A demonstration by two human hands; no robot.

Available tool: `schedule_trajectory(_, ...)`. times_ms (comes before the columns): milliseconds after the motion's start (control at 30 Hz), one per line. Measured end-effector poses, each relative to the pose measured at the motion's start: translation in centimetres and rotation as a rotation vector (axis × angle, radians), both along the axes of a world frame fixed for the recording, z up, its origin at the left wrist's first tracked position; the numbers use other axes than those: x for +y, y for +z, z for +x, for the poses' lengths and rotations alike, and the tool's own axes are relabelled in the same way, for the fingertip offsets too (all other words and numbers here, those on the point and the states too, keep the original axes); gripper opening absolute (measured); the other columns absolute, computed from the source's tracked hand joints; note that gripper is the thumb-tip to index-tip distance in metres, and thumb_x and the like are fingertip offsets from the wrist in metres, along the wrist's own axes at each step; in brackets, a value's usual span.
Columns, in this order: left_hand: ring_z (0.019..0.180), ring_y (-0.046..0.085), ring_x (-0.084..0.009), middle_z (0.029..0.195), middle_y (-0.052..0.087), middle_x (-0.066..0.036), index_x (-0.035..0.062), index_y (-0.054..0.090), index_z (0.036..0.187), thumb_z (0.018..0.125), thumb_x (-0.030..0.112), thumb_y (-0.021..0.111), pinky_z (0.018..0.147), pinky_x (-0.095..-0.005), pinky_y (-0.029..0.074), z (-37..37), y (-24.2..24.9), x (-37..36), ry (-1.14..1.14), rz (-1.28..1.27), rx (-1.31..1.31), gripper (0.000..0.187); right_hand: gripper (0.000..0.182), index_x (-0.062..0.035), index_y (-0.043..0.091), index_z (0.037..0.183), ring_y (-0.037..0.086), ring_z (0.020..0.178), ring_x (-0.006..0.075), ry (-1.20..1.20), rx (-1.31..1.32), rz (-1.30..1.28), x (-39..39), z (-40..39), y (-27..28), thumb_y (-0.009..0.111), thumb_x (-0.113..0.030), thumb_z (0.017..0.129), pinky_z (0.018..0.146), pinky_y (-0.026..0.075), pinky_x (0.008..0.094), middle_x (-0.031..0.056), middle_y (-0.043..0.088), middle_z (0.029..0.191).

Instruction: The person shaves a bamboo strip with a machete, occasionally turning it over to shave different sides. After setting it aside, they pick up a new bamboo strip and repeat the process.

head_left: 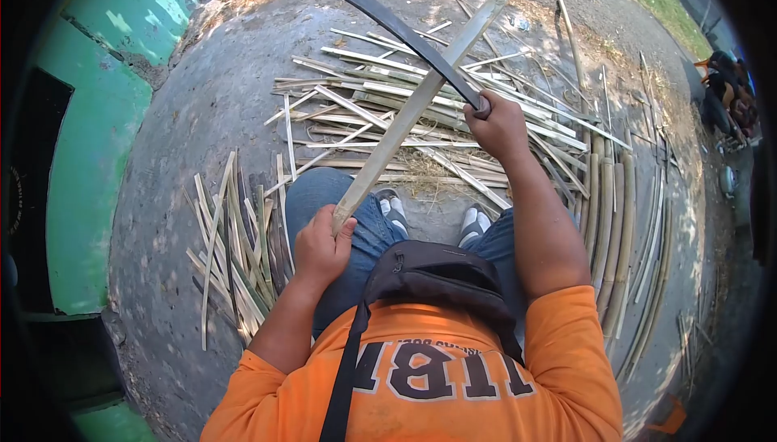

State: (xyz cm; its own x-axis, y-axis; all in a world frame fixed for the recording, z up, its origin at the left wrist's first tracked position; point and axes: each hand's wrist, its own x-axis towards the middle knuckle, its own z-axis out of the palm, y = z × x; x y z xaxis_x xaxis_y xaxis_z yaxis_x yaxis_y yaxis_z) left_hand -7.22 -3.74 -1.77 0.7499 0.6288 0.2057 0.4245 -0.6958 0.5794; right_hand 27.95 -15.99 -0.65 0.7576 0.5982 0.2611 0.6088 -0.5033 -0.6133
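My left hand point(321, 246) is closed round the near end of a long split bamboo strip point(396, 130), which slants up and away to the right. In my right hand point(499, 126) is the handle of a machete point(380, 14) with a long, dark, curved blade pointing up and to the left. The blade crosses over the bamboo strip in this view, a little beyond my right fist. Below the strip, a wide heap of split bamboo pieces point(348, 130) lies on the ground in front of my feet.
More split strips point(231, 260) are piled by my left knee. Whole bamboo poles point(618, 223) lie along my right side. A green wall point(97, 167) stands at the left, and a parked motorbike point(728, 94) is at the far right. A black waist bag point(433, 280) rests on my lap.
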Motion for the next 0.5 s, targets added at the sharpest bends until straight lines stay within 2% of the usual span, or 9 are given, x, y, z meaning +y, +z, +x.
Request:
schedule_trajectory(133, 0.083, 0.068, -0.0481, 0.091, 0.07, -0.023, 0.002, 0.063, 0.114, 0.102, 0.036, 0.065, 0.07, -0.0537, 0.053, -0.2, -0.1, 0.0, -0.001, -0.016, -0.009, 0.036, 0.026, -0.0063, 0.074, 0.091, 0.067, 0.07, 0.0411, 0.068, 0.069, 0.137, -0.1, -0.9, 0.6, 0.077, -0.032, 0.086, 0.067, 0.053, 0.0469, 0.0197, 0.068, 0.073)
schedule_trajectory(167, 0.083, 0.068, -0.0481, 0.091, 0.07, -0.023, 0.0021, 0.063, 0.114, 0.102, 0.036, 0.065, 0.071, -0.0537, 0.053, -0.2, -0.1, 0.0, 0.002, -0.015, -0.014, 0.036, 0.029, -0.0042, 0.073, 0.089, 0.065, 0.063, 0.0347, 0.084, 0.041, 0.164, 0.1, -0.7, 0.3, 0.078, -0.032, 0.086, 0.064, 0.052, 0.0429, 0.0171, 0.067, 0.069)
schedule_trajectory(267, 0.083, 0.068, -0.0481, 0.091, 0.07, -0.023, 0.0021, 0.063, 0.113, 0.102, 0.036, 0.065, 0.071, -0.0537, 0.053, -0.3, 0.1, 0.1, 0.007, -0.034, -0.002, 0.036, 0.029, -0.003, 0.072, 0.088, 0.06, 0.059, 0.0242, 0.104, 0.155, 0.277, 0.1, -0.6, 0.3, 0.079, -0.031, 0.087, 0.062, 0.05, 0.0381, 0.0132, 0.064, 0.065)
schedule_trajectory(400, 0.084, 0.068, -0.0484, 0.092, 0.07, -0.023, 0.0017, 0.063, 0.113, 0.102, 0.037, 0.065, 0.072, -0.0538, 0.053, -0.2, -0.2, 0.2, 0.019, -0.04, -0.027, 0.037, 0.03, -0.0043, 0.063, 0.078, 0.043, 0.061, 0.0067, 0.12, 0.242, 0.479, -0.4, -0.1, 0.6, 0.082, -0.024, 0.091, 0.056, 0.037, 0.0286, -0.0043, 0.052, 0.064)
schedule_trajectory(500, 0.084, 0.068, -0.0481, 0.092, 0.07, -0.023, 0.0019, 0.064, 0.113, 0.102, 0.037, 0.065, 0.072, -0.0538, 0.053, -0.2, -0.1, 0.0, 0.017, -0.018, -0.006, 0.036, 0.03, -0.0059, 0.063, 0.079, 0.042, 0.061, 0.004, 0.071, 0.263, 0.514, -0.8, 0.8, 0.1, 0.081, -0.025, 0.093, 0.056, 0.035, 0.0256, -0.0075, 0.05, 0.064)
